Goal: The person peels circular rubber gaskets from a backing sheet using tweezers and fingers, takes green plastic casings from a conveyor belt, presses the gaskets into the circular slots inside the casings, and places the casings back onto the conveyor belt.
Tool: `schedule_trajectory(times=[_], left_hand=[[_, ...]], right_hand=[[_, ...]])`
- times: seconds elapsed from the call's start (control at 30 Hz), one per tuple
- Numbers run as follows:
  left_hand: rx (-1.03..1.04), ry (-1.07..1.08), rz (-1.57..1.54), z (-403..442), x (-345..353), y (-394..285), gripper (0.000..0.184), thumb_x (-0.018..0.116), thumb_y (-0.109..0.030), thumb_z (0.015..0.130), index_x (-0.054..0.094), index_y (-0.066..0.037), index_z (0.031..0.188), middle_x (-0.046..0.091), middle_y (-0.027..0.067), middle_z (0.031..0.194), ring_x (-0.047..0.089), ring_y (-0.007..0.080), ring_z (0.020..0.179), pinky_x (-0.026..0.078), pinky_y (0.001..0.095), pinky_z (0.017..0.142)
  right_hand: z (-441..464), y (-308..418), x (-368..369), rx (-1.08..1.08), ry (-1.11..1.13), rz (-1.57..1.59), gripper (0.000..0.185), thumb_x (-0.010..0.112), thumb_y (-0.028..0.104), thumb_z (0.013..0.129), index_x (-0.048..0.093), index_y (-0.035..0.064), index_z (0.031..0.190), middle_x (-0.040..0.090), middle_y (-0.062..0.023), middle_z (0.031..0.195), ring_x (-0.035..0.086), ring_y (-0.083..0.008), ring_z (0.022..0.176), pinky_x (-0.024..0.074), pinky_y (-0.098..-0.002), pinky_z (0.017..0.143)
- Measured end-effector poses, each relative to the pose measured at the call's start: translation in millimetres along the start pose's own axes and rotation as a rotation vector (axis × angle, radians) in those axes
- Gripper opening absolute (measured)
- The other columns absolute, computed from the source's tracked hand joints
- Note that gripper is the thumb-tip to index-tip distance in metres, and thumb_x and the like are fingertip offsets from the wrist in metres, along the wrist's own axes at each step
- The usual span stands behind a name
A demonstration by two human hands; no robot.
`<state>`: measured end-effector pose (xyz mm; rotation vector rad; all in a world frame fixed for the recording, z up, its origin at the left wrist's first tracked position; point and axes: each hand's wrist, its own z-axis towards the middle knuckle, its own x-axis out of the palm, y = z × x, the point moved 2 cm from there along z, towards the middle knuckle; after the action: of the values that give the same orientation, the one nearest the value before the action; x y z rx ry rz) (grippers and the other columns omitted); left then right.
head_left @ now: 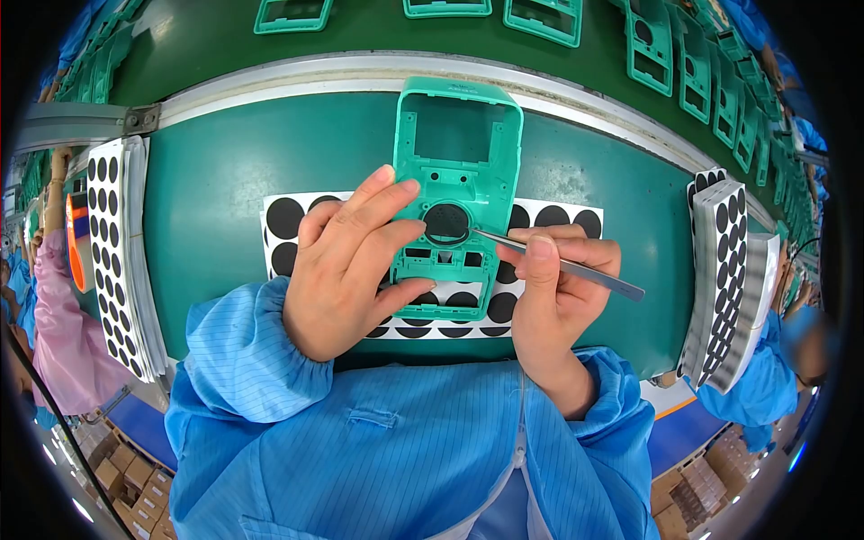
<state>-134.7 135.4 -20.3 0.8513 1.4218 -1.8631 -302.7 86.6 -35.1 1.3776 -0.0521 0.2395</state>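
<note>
A green plastic housing [493, 184] lies on a white sheet of black round stickers [286, 217] on the green work surface. My left hand [355, 261] rests on the housing's left side with its fingers spread, fingertips beside the round opening. In my right hand [562, 288] is a pair of metal tweezers [594, 274], held between thumb and fingers. The tweezers' tips touch the right edge of a black disc [446, 220] at the round opening. A dark curved gap shows along the disc's lower edge.
Stacks of sticker sheets stand at the left [117, 252] and right [720, 279]. Beyond a pale metal rail [360, 74], more green housings [544, 20] lie on a dark green belt. Co-workers' sleeves show at both sides, near an orange object [77, 252].
</note>
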Motion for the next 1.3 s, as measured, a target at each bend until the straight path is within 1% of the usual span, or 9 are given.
schedule_trajectory(times=[0.37, 0.43, 0.5, 0.77, 0.9, 0.97, 1.1, 1.23, 1.3], left_hand=[[0.015, 0.032, 0.057, 0.8, -1.6, -2.0, 0.038, 0.071, -0.02, 0.057, 0.058, -0.011, 0.092, 0.046, 0.0087, 0.12, 0.041, 0.0238, 0.116, 0.031, 0.0342, 0.082], [0.046, 0.047, 0.087, 1.0, -1.2, -2.0, 0.043, 0.074, -0.022, 0.053, 0.061, -0.011, 0.093, 0.046, 0.0125, 0.118, 0.041, 0.0299, 0.114, 0.033, 0.0351, 0.084], [0.05, 0.047, 0.087, 0.9, -1.2, -1.8, 0.043, 0.074, -0.022, 0.054, 0.062, -0.011, 0.093, 0.046, 0.0128, 0.118, 0.041, 0.0301, 0.114, 0.033, 0.0354, 0.083], [0.062, 0.056, 0.094, 0.8, -2.1, -2.0, 0.041, 0.073, -0.022, 0.056, 0.062, -0.011, 0.094, 0.046, 0.0136, 0.118, 0.04, 0.0308, 0.114, 0.033, 0.0365, 0.084], [0.06, 0.052, 0.107, 0.6, -1.5, -2.4, 0.041, 0.072, -0.024, 0.056, 0.062, -0.012, 0.094, 0.046, 0.0136, 0.117, 0.04, 0.0308, 0.115, 0.032, 0.0371, 0.084], [0.061, 0.049, 0.111, 0.3, -0.8, -1.8, 0.042, 0.073, -0.024, 0.056, 0.062, -0.012, 0.094, 0.046, 0.0136, 0.117, 0.04, 0.0308, 0.115, 0.032, 0.0371, 0.084], [0.064, 0.052, 0.147, 1.0, 1.1, -4.2, 0.043, 0.07, -0.029, 0.058, 0.062, -0.015, 0.097, 0.045, 0.0128, 0.118, 0.039, 0.0308, 0.114, 0.032, 0.0384, 0.085], [0.055, 0.041, 0.195, 1.2, 5.2, -9.9, 0.042, 0.068, -0.033, 0.061, 0.062, -0.022, 0.101, 0.043, 0.0111, 0.117, 0.037, 0.0314, 0.114, 0.032, 0.0404, 0.085], [0.045, 0.036, 0.201, 1.7, 6.3, -12.0, 0.042, 0.068, -0.031, 0.06, 0.062, -0.023, 0.101, 0.043, 0.0107, 0.115, 0.036, 0.0315, 0.114, 0.032, 0.0407, 0.084]], right_hand=[[-1.0, -0.2, 1.0, 0.005, 0.0, 0.006, 0.019, 0.052, -0.005, 0.08, 0.036, 0.0004, 0.09, 0.055, -0.0158, 0.082, 0.058, -0.0136, 0.067, 0.0473, -0.0189, 0.056], [-1.0, -0.3, 2.5, 0.006, -0.006, 0.007, 0.019, 0.052, -0.005, 0.08, 0.037, 0.0005, 0.09, 0.055, -0.0156, 0.082, 0.057, -0.0132, 0.067, 0.0469, -0.0186, 0.055], [-1.0, -0.7, 2.6, 0.007, -0.013, 0.009, 0.018, 0.052, -0.005, 0.08, 0.037, 0.0005, 0.089, 0.055, -0.0155, 0.082, 0.057, -0.0129, 0.067, 0.0465, -0.0182, 0.055], [0.0, -1.3, 3.9, -0.08, 0.037, -0.162, 0.018, 0.054, -0.006, 0.079, 0.039, 0.0006, 0.088, 0.056, -0.015, 0.081, 0.054, -0.0096, 0.062, 0.0426, -0.0161, 0.052], [-1.2, -1.1, 4.0, -0.057, 0.04, -0.19, 0.018, 0.054, -0.005, 0.078, 0.04, 0.0004, 0.087, 0.056, -0.0154, 0.081, 0.053, -0.0082, 0.059, 0.0414, -0.0154, 0.05], [-1.1, -1.2, 4.6, -0.105, 0.049, -0.228, 0.018, 0.055, -0.005, 0.078, 0.04, 0.0002, 0.086, 0.057, -0.0157, 0.081, 0.052, -0.0075, 0.057, 0.0413, -0.0159, 0.048], [-2.1, -1.9, 5.6, -0.151, 0.036, -0.229, 0.018, 0.057, -0.005, 0.077, 0.042, -0.0001, 0.085, 0.058, -0.0161, 0.081, 0.053, -0.0077, 0.058, 0.0419, -0.0171, 0.047], [-3.9, -0.4, 5.2, -0.228, 0.063, -0.32, 0.018, 0.061, -0.005, 0.074, 0.047, -0.0002, 0.083, 0.059, -0.016, 0.08, 0.055, -0.0123, 0.059, 0.0431, -0.0206, 0.047], [-3.1, 1.2, 4.6, -0.267, 0.081, -0.356, 0.019, 0.062, -0.005, 0.072, 0.048, 0.0001, 0.084, 0.059, -0.0159, 0.079, 0.055, -0.0145, 0.058, 0.043, -0.022, 0.047]])
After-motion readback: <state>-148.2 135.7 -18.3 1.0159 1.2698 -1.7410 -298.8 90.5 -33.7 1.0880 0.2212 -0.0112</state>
